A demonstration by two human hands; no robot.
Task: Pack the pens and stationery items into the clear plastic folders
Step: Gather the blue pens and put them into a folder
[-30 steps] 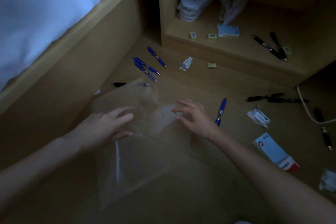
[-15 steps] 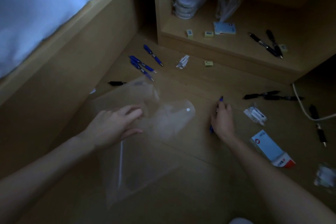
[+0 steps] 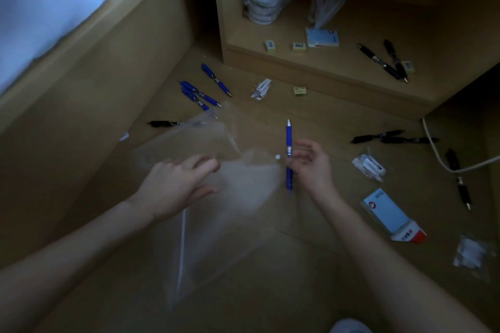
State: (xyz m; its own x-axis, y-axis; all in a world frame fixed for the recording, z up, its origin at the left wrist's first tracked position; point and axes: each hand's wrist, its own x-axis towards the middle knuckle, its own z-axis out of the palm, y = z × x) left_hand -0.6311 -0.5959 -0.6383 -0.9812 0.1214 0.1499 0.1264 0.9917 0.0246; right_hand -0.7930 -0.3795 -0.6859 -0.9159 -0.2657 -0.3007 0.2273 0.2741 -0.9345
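A clear plastic folder [image 3: 230, 213] with a white snap button lies on the wooden floor in front of me. My left hand [image 3: 176, 184] rests flat on its upper left part with the fingers spread. My right hand [image 3: 311, 165] pinches a blue pen [image 3: 289, 154] just right of the folder's flap, tip pointing away from me. Three more blue pens [image 3: 201, 93] lie beyond the folder. Black pens lie at the far left [image 3: 162, 124], at the right [image 3: 392, 138] and on the low shelf [image 3: 384, 62].
A white and red box [image 3: 392, 216], small wrapped packets [image 3: 369, 166], small erasers [image 3: 299, 91] and a white cable [image 3: 443, 162] lie on the floor at the right. A wooden cabinet shelf [image 3: 338, 73] at the back holds a blue pad [image 3: 322, 38] and bagged items. A wooden panel rises at the left.
My right hand left the folder, reached right to the blue pen on the floor and lifted it beside the flap. My left hand stayed on the folder, whose flap opened.
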